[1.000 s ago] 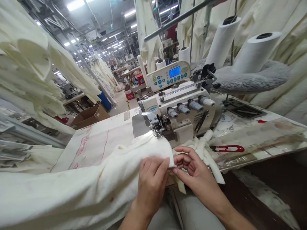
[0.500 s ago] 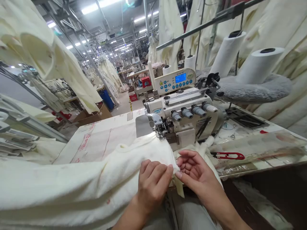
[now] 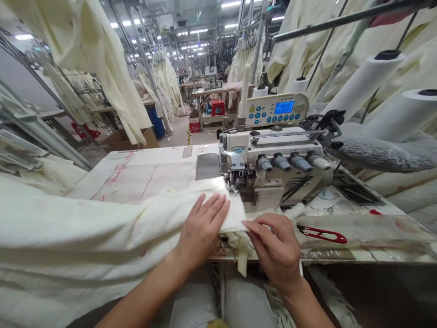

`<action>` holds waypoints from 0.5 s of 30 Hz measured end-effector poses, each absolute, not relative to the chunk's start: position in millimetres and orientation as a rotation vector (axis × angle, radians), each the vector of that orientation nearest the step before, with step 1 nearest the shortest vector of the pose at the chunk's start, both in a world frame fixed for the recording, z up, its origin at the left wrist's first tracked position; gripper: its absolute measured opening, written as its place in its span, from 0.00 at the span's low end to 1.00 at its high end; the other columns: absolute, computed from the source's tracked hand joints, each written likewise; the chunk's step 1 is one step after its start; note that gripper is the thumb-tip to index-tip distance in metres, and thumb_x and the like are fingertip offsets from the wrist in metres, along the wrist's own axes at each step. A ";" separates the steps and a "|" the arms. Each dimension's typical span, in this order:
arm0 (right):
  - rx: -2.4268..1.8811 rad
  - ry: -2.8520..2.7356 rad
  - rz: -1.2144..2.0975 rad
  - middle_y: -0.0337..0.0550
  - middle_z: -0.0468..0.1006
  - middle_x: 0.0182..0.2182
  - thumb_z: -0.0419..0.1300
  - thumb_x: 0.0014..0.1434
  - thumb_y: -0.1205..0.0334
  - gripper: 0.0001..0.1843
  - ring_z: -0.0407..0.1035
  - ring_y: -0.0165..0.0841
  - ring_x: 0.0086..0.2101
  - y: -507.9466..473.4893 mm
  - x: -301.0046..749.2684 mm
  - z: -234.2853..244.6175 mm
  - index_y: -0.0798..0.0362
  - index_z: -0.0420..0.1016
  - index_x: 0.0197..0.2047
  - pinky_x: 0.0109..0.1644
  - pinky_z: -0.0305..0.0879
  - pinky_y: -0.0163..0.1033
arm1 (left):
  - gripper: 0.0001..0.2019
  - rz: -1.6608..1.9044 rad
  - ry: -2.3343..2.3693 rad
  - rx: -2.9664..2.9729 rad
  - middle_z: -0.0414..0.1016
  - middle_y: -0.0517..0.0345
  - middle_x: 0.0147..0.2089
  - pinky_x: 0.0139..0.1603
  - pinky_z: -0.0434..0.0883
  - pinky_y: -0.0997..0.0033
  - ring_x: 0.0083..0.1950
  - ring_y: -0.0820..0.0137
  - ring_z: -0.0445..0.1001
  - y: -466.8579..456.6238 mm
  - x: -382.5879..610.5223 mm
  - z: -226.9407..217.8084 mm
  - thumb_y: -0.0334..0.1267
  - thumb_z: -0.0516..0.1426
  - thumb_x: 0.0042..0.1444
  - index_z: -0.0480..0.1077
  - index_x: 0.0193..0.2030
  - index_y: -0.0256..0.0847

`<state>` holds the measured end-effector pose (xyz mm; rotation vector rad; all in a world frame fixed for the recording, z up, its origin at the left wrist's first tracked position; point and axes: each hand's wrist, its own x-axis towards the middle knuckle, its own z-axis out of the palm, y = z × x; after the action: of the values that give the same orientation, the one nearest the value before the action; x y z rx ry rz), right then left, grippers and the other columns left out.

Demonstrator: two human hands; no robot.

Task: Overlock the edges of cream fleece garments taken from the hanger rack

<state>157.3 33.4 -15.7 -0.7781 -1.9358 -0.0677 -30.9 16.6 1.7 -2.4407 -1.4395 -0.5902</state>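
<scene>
My left hand lies flat, fingers spread, on the cream fabric in front of the presser foot; my right hand pinches its near corner. The edge isn't under the foot yet, so the seam remains unsewn

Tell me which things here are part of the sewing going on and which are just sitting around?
In use:
- cream fabric, flat under the left hand
- right hand at the fabric's corner
- sewing machine, its foot by the fabric edge

Lying about:
- red snips on the table
- white rolls
- grey fluffy piece
- hanging garments
</scene>
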 end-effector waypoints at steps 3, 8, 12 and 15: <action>-0.788 -1.921 -0.108 0.45 0.68 0.33 0.58 0.57 0.75 0.13 0.62 0.37 0.37 44.9 152.8 -11.9 0.52 0.71 0.43 0.40 0.61 0.44 | 0.32 -0.595 -1.529 -2.487 0.59 0.46 0.62 0.64 0.53 0.52 0.65 0.63 0.53 26.0 -33.2 9.7 0.20 0.44 0.44 0.55 0.60 0.32; -0.842 -1.909 -0.224 0.46 0.70 0.31 0.57 0.59 0.71 0.05 0.62 0.37 0.36 66.5 145.0 -6.8 0.56 0.74 0.37 0.40 0.59 0.43 | 0.28 -0.419 -1.735 -2.552 0.57 0.45 0.63 0.63 0.53 0.51 0.65 0.60 0.53 48.6 -34.4 30.2 0.21 0.42 0.49 0.57 0.59 0.32; -0.994 -1.900 -0.185 0.46 0.70 0.33 0.54 0.61 0.68 0.07 0.62 0.38 0.37 69.5 140.7 -8.3 0.56 0.74 0.38 0.40 0.57 0.44 | 0.23 -0.310 -1.778 -2.534 0.59 0.40 0.61 0.58 0.59 0.50 0.62 0.57 0.57 68.9 -33.7 42.1 0.22 0.44 0.51 0.61 0.55 0.34; -0.988 -1.865 -0.006 0.46 0.69 0.35 0.53 0.62 0.68 0.08 0.62 0.37 0.38 51.7 138.3 -4.7 0.54 0.73 0.41 0.41 0.59 0.43 | 0.21 -0.284 -1.809 -2.519 0.59 0.41 0.61 0.58 0.59 0.51 0.62 0.57 0.56 88.4 -34.5 45.9 0.23 0.45 0.52 0.65 0.51 0.36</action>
<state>138.3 51.7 -4.7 -0.9878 -1.8649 -0.0058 -34.5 88.4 45.9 -2.5187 -1.8095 -0.2838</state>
